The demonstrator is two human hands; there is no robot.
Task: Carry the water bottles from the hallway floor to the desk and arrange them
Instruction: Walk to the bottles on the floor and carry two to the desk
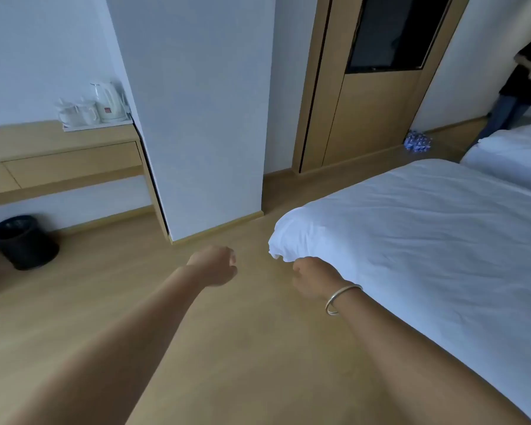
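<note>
Both hands (pixel 215 265) curled above wooden floor (pixel 233 348)

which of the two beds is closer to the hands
The front bed, whose corner lies beside the right hand; the second bed lies behind it.

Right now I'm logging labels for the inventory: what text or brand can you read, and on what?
None is legible.
White electric kettle on the wooden desk: small red mark, too blurred to read.
Blue-labelled pack of water bottles on the floor: print too small to read.

Bare forearms, silver bangle (pixel 341 297) on right wrist
</note>
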